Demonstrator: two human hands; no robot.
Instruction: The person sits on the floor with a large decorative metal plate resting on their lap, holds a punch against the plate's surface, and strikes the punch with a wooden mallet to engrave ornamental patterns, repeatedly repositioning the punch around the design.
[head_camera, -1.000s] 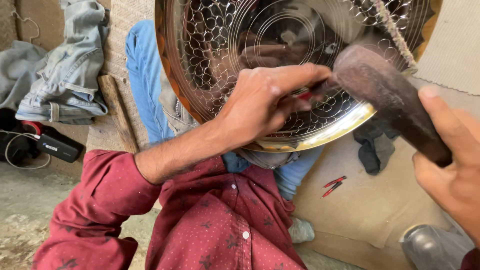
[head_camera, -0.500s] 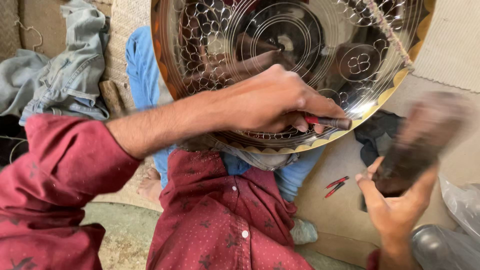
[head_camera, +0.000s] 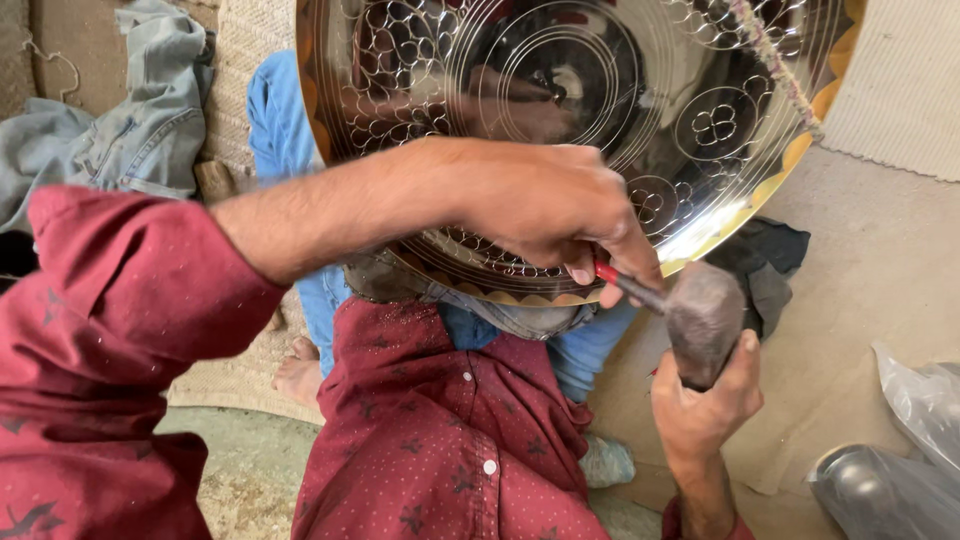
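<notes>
A large shiny engraved metal plate (head_camera: 560, 90) with circle and honeycomb patterns and a scalloped golden rim rests tilted on my lap. My left hand (head_camera: 545, 205) lies across its lower part and grips a thin red-handled chisel (head_camera: 628, 285) whose tip points toward the rim. My right hand (head_camera: 705, 405) holds a dark, blunt hammer (head_camera: 703, 320) upright, its head touching the chisel's end just below the plate's rim.
I sit cross-legged in a dark red shirt and blue jeans (head_camera: 285, 130). Grey denim clothing (head_camera: 120, 130) lies at upper left, a woven mat (head_camera: 900, 90) at upper right, a dark cloth (head_camera: 775, 255) under the plate, a plastic-wrapped metal object (head_camera: 880, 490) at lower right.
The hammer swung down from the upper right and now meets the chisel's end. My left hand with the chisel slid rightward along the plate's lower rim.
</notes>
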